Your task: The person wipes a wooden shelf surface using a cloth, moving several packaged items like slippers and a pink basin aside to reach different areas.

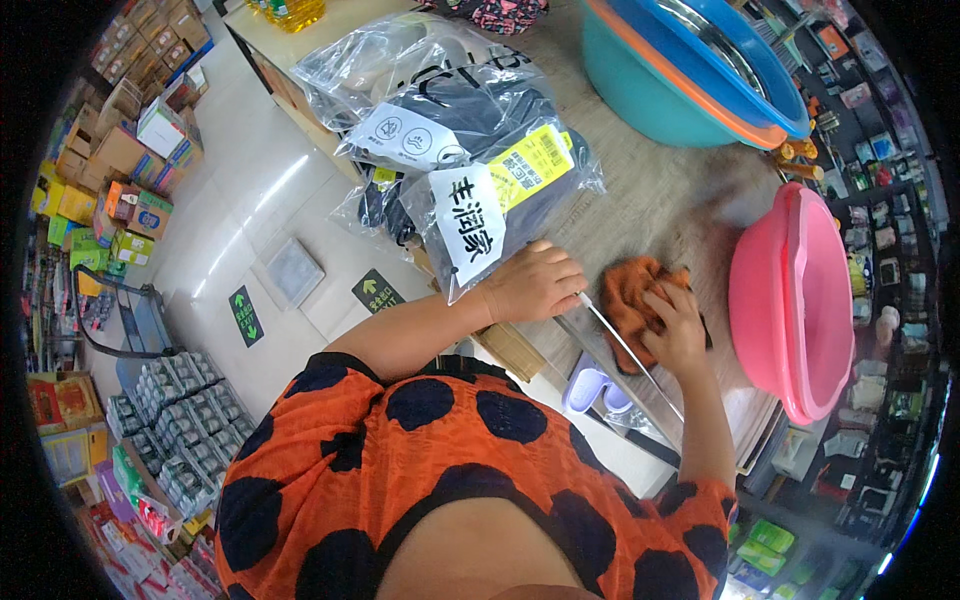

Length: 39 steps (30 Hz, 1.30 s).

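My right hand (pixel 675 322) presses a crumpled orange-brown cloth (pixel 636 300) against the wood-grain tabletop (pixel 600 232), fingers bent into it. My left hand (pixel 536 283) rests at the front edge of the tabletop, beside the clear plastic bags (pixel 450 67). Its fingertips are turned away from the camera, so its grip is hidden. Dark packed goods with a yellow label (pixel 529 169) and a white tag bearing writing (pixel 466 217) lie in the bags. A thin pale edge strip (pixel 626 349) runs from my left thumb towards my right forearm.
Pink plastic basins (pixel 757 300) stand right of the cloth. Stacked blue, orange and teal basins (pixel 637 90) are at the back. Below the table edge lie lilac slippers (pixel 586 386). Cartons (pixel 120 150) and egg trays (pixel 187 420) stand left; goods-filled shelves (pixel 885 225) are right.
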Each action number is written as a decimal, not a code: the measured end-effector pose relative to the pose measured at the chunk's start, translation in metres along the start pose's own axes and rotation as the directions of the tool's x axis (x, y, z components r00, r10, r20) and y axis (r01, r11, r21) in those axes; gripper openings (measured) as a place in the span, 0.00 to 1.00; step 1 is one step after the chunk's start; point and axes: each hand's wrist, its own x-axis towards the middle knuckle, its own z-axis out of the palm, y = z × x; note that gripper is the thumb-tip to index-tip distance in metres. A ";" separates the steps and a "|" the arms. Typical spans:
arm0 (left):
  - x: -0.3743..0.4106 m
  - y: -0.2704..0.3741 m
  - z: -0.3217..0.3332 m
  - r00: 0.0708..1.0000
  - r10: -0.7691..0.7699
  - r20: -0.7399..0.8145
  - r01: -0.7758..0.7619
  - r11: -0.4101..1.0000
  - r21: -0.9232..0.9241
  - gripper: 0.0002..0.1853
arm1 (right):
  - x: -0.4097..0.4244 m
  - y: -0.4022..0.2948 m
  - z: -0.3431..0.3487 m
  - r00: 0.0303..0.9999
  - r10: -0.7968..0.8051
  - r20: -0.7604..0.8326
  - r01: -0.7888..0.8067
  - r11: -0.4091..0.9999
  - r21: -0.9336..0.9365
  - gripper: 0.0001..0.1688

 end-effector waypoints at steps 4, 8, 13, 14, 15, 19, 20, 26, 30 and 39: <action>-0.014 0.005 -0.015 0.990 0.003 -0.138 -0.028 0.984 -0.176 0.10 | -0.033 0.006 -0.003 0.989 0.131 -0.066 -0.135 0.989 -0.062 0.29; -0.095 -0.012 -0.031 0.976 -0.214 -0.046 0.191 0.935 -0.299 0.10 | -0.004 -0.011 0.003 0.971 0.228 -0.068 -0.232 0.971 -0.055 0.30; -0.107 -0.025 -0.092 0.621 -0.705 0.342 0.257 -0.229 -0.939 0.21 | 0.030 -0.036 0.013 0.959 0.270 -0.088 -0.276 0.959 -0.059 0.31; -0.096 -0.025 -0.108 0.672 -0.661 0.335 0.092 -0.374 -0.923 0.23 | 0.031 -0.035 0.016 0.951 0.298 -0.084 -0.303 0.952 -0.050 0.32; -0.084 -0.023 -0.119 0.658 -0.660 0.363 0.119 -0.384 -0.915 0.24 | 0.032 -0.035 0.018 0.953 0.290 -0.089 -0.295 0.955 -0.042 0.32; -0.044 -0.029 -0.119 0.553 -0.675 0.488 0.210 -0.454 -0.866 0.24 | 0.034 -0.043 0.013 0.951 0.291 -0.105 -0.295 0.955 -0.024 0.32; -0.038 -0.031 -0.116 0.516 -0.681 0.520 0.233 -0.473 -0.850 0.23 | 0.032 -0.045 0.011 0.948 0.299 -0.112 -0.303 0.953 -0.018 0.31; -0.020 -0.015 -0.119 0.504 -0.650 0.568 0.320 -0.471 -0.822 0.20 | -0.005 -0.041 0.009 0.877 0.456 -0.150 -0.468 0.882 -0.058 0.32; -0.013 -0.006 -0.102 0.553 -0.567 0.611 0.366 -0.493 -0.789 0.18 | -0.046 -0.034 0.004 0.811 0.560 -0.170 -0.573 0.818 -0.042 0.30; 0.006 0.014 -0.095 0.562 -0.425 0.710 0.573 -0.419 -0.704 0.15 | -0.082 -0.024 0.017 0.698 0.666 -0.262 -0.692 0.722 -0.008 0.31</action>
